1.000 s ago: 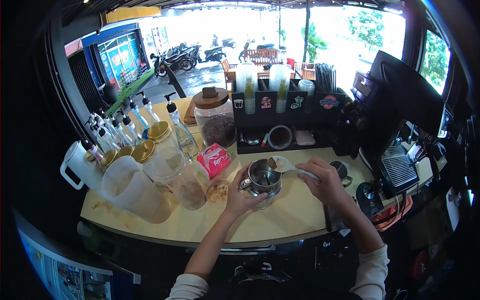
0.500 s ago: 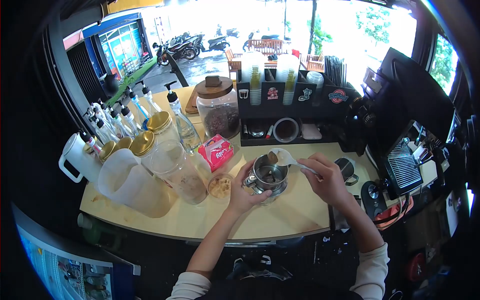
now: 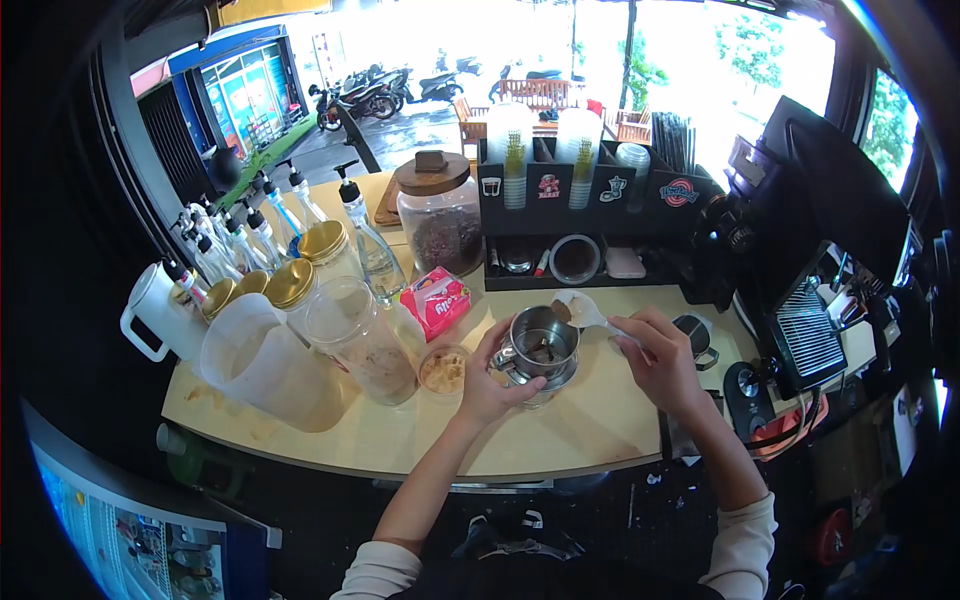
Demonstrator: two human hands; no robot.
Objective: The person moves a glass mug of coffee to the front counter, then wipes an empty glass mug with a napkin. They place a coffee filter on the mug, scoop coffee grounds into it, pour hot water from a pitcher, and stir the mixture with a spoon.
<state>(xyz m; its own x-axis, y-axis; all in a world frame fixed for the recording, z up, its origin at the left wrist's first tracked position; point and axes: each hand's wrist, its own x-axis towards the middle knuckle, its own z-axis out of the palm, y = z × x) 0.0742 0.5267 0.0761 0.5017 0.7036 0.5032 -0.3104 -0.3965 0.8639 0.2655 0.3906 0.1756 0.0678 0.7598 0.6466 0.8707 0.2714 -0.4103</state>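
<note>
Spoon (image 3: 590, 315), pinched in the right hand (image 3: 660, 358), hovers (something brown (image 3: 562, 312) at its tip) by the rim of the cup (image 3: 550, 328), which the left hand (image 3: 493, 390) clasps over the counter (image 3: 600, 430).

Open-fronted café counter (image 3: 600, 430), stacked plastic cups (image 3: 514, 178), pump bottles (image 3: 372, 242), espresso machine (image 3: 808, 328)

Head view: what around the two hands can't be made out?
All in the head view:
Left hand: some fingertips, hidden behind the metal cup.
Underneath the metal cup: covered by it and the left hand.
Cup's bottom: too dark and small to tell what lies there.
White spoon: handle's end, covered by the right hand.
Pink packet: fine print, too small.
</note>
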